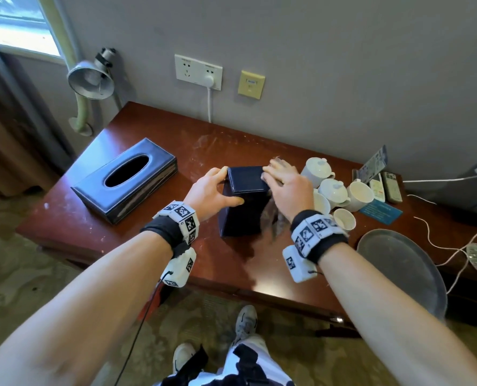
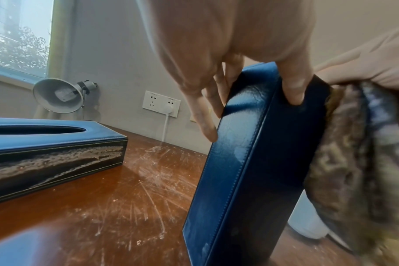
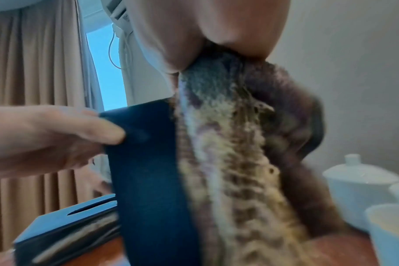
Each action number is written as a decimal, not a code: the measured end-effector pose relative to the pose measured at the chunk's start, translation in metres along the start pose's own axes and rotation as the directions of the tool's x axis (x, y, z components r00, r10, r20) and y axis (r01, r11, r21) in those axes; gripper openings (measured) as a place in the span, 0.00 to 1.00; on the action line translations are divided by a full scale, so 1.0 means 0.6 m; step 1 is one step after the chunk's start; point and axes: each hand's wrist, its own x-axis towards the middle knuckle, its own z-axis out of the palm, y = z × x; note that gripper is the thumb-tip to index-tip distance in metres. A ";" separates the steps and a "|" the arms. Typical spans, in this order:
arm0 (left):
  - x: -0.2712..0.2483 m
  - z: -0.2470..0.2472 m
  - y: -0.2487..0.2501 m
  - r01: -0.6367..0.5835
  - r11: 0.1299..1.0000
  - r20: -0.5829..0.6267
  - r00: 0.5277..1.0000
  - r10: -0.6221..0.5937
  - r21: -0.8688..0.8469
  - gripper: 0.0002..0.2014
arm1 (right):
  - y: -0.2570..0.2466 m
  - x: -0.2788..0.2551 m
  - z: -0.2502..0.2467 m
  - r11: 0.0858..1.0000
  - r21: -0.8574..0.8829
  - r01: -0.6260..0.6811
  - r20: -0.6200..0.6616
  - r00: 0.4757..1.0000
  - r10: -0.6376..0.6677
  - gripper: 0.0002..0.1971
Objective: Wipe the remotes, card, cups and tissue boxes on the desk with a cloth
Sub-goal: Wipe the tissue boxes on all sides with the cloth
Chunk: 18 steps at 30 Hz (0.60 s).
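A dark blue tissue box (image 1: 245, 201) stands on end at the middle of the brown desk (image 1: 153, 246). My left hand (image 1: 226, 186) grips its top end, thumb on the near face and fingers on the left face (image 2: 251, 108). My right hand (image 1: 281, 176) holds a mottled brown cloth (image 1: 270, 218) against the box's top right edge, and the cloth hangs down the right side (image 2: 344, 171) (image 3: 235, 162). A second blue tissue box (image 1: 125, 179) lies flat to the left. White cups (image 1: 332, 188), two remotes (image 1: 390, 188) and a teal card (image 1: 380, 211) sit at the right.
A grey round tray (image 1: 398, 263) lies at the desk's front right, with white cables (image 1: 437, 246) trailing beside it. A leaflet stand (image 1: 376, 162) is behind the remotes. A metal lamp (image 1: 92, 79) and wall sockets (image 1: 198, 72) are at the back. The cups stand close to my right wrist.
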 end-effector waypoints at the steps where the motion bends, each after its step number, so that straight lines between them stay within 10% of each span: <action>1: -0.001 0.001 0.000 -0.005 1.000 -0.002 1.000 0.005 0.001 0.32 | -0.017 -0.010 0.015 0.998 0.025 0.052 -0.005 0.999 -0.052 0.12; 5: -0.004 -0.001 0.000 -0.027 1.000 0.004 1.000 0.027 0.013 0.30 | -0.051 -0.027 0.046 0.967 0.061 0.247 0.040 0.967 -0.250 0.13; 12: -0.004 0.003 -0.001 0.007 1.000 0.003 1.000 -0.007 0.013 0.34 | 0.016 0.018 0.005 0.983 0.113 -0.145 -0.058 0.987 0.152 0.13; 18: -0.008 0.006 0.003 0.018 1.000 -0.010 1.000 -0.018 0.008 0.29 | -0.064 -0.025 0.061 0.969 0.025 0.247 0.024 0.969 -0.248 0.14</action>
